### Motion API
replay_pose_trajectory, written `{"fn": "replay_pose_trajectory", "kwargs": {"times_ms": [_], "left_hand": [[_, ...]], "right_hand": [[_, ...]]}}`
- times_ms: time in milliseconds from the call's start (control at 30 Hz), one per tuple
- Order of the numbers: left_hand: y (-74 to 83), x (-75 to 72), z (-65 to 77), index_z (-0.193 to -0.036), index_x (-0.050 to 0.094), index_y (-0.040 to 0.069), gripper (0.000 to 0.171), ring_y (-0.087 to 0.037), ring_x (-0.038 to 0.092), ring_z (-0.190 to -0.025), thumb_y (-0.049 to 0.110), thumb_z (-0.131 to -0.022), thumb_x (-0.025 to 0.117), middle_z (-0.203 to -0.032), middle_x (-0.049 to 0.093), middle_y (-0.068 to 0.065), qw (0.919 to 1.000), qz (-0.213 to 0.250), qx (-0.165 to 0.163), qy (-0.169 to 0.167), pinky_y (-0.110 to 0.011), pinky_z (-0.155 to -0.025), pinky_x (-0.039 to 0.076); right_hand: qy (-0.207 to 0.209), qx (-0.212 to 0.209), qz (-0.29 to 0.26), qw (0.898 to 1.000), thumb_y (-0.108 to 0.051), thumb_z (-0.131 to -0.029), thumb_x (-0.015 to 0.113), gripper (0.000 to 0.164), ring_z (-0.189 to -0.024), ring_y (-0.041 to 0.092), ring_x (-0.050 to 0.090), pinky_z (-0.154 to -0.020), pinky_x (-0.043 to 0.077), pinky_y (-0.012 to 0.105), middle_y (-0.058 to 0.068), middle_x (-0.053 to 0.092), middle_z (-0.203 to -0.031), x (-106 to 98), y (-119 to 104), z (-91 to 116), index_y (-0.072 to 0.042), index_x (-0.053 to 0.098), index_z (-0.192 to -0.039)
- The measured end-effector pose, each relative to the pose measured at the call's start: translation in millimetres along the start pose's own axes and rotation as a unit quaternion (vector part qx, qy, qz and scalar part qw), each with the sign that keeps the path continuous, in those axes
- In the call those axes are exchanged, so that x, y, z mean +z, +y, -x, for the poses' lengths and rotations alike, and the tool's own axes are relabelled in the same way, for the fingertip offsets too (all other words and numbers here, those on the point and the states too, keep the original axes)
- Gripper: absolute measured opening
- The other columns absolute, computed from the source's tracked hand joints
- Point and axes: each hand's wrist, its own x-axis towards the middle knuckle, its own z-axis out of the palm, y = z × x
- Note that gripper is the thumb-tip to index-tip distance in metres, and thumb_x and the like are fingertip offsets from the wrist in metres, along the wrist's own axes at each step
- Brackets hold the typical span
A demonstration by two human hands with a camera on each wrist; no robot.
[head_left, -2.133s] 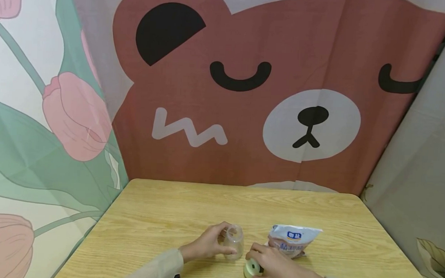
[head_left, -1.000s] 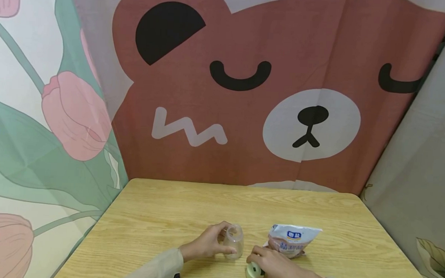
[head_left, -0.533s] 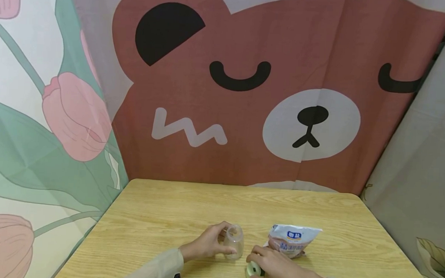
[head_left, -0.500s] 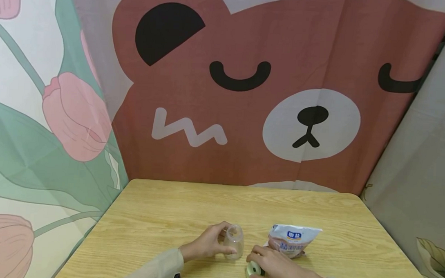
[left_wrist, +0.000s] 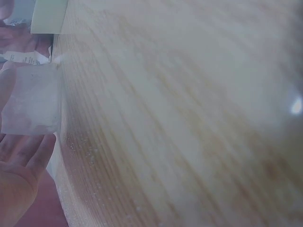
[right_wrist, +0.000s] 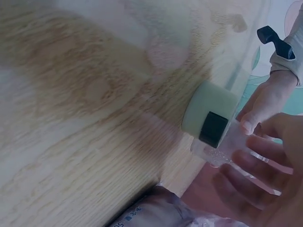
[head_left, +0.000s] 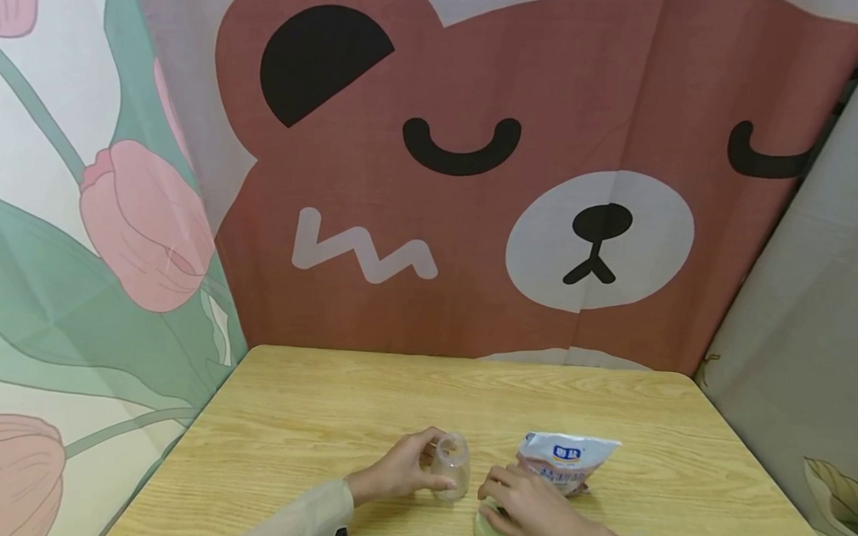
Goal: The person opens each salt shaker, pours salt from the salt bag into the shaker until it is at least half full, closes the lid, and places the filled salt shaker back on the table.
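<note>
My left hand (head_left: 409, 466) holds a small clear jar (head_left: 452, 478) around its side, thumb in front and fingers behind. The jar stands upright with its open mouth up. In the left wrist view the clear jar (left_wrist: 32, 98) sits between the fingers. My right hand (head_left: 534, 508) is beside a pale green lid (head_left: 489, 532) on the table, its fingers over the lid's upper edge in the head view. The right wrist view shows the lid (right_wrist: 208, 109) with a black tab on its side, the loosely bent fingers (right_wrist: 260, 168) spread apart next to it.
A white and pink printed salt bag (head_left: 564, 462) stands just behind the right hand. White grains (left_wrist: 90, 156) lie scattered on the wooden table (head_left: 325, 390) near the left hand. A bear-print curtain (head_left: 458, 245) hangs behind the table.
The thumb and fingers of my right hand have loosened from the pale green lid and lifted slightly; the lid now sits on the table. My left hand and the jar have not moved.
</note>
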Motion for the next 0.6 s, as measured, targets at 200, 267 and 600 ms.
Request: {"fn": "replay_pose_trajectory", "kwargs": {"times_ms": [200, 267, 600], "left_hand": [[0.2, -0.3, 0.1, -0.123, 0.056, 0.006, 0.048, -0.011, 0.063, -0.103, 0.017, -0.084, 0.081, -0.120, 0.064, -0.004, 1.0000, 0.001, -0.001, 0.001, -0.022, -0.088, 0.052], [0.3, -0.4, 0.2, -0.124, 0.056, 0.005, 0.049, -0.012, 0.063, -0.103, 0.017, -0.084, 0.081, -0.121, 0.063, -0.006, 1.0000, -0.001, 0.000, 0.000, -0.022, -0.088, 0.052], [-0.6, 0.4, 0.2, -0.125, 0.056, 0.004, 0.050, -0.012, 0.064, -0.104, 0.016, -0.084, 0.081, -0.122, 0.064, -0.005, 1.0000, -0.003, 0.009, 0.000, -0.021, -0.087, 0.052]], "right_hand": [[0.070, -0.006, 0.024, 0.997, -0.016, -0.086, 0.078, 0.009, -0.075, -0.003, 0.055, -0.062, 0.047, 0.013, -0.015, 0.061, -0.085, 0.3, -1.1, -1.8, -0.021, 0.070, -0.086], [0.087, -0.004, 0.025, 0.996, -0.016, -0.085, 0.078, 0.010, -0.073, -0.004, 0.055, -0.062, 0.045, 0.011, -0.016, 0.061, -0.083, -0.1, -1.3, -2.7, -0.022, 0.070, -0.084], [0.137, -0.033, 0.026, 0.990, -0.016, -0.085, 0.078, 0.015, -0.066, -0.007, 0.052, -0.059, 0.041, 0.007, -0.018, 0.060, -0.075, 0.9, 2.7, -3.1, -0.023, 0.069, -0.076]]}}
